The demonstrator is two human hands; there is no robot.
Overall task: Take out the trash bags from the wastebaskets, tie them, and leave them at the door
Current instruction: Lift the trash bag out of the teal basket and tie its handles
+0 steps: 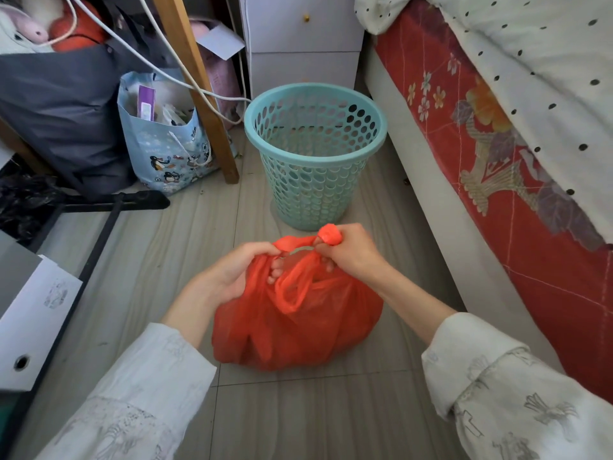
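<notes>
A full red plastic trash bag (298,327) sits on the tiled floor just in front of me. My left hand (232,277) grips one handle of the bag at its top left. My right hand (348,254) grips the other handle, with red plastic wound round a finger. The two handles cross between my hands above the bag's mouth. Behind the bag stands a teal perforated wastebasket (315,154), upright and with no bag in it.
A bed with a red flowered mattress (481,144) runs along the right. A white drawer unit (302,44) stands behind the basket. At left are a blue cartoon paper bag (166,154), a wooden leg (199,88), a dark bag, cables and a black metal frame (99,220).
</notes>
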